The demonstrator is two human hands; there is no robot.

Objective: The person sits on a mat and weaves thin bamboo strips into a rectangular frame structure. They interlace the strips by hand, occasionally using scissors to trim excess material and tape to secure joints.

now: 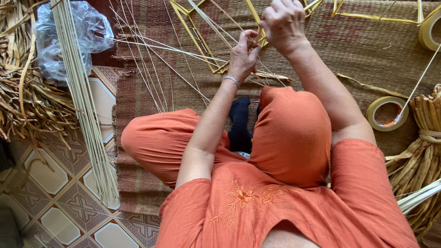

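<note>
- We see the left hand [243,54] with fingers curled together, pinching thin pale strips [183,50] that fan out to the left over the woven mat [358,50].
- We see the right hand [284,23] just above and beside the left, fingers bent and closed on the yellow strip frame [202,34]; what exactly it pinches is hidden by the knuckles.
- The two hands touch or nearly touch; we cannot tell which.
- The frame lies on the mat in front of the raised knees, its yellow bars running to the top edge.
- A silver bracelet [232,81] sits on the left wrist.
- A roll of tape [387,113] lies on the mat to the right, near a tied bundle of dried leaves [425,147].
- A second tape roll [429,31] sits at the top right edge.
- A long bundle of pale sticks [85,105] lies on the tiled floor [59,216] to the left, beside a clear plastic bag [69,34] and a loose heap of dried leaves [23,92].
</note>
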